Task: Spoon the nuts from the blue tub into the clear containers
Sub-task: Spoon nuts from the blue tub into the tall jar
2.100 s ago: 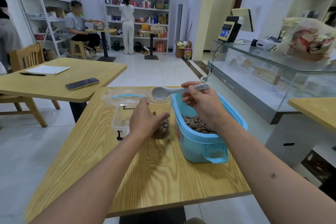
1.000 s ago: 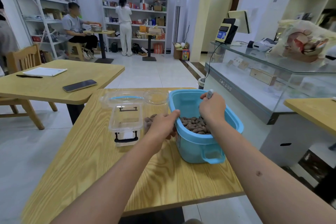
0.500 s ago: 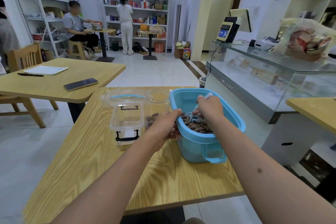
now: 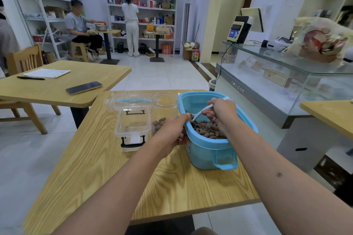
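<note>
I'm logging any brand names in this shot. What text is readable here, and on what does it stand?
"coolpad": on the front edge of the glass counter.
Blue screen of the payment terminal: characters too blurred to read.
Boxes on the back shelves: print too small to read.
Blue tub: no readable label.

A second wooden table [image 4: 57, 89] stands to the left. On it lie a phone [image 4: 83, 87], a notepad [image 4: 46, 73] and a pen [image 4: 30, 78]. Behind that table a wooden chair [image 4: 24, 59] stands; far beyond it, a seated person [image 4: 80, 25] and a standing person [image 4: 131, 23] face shelves [image 4: 152, 5].
</note>
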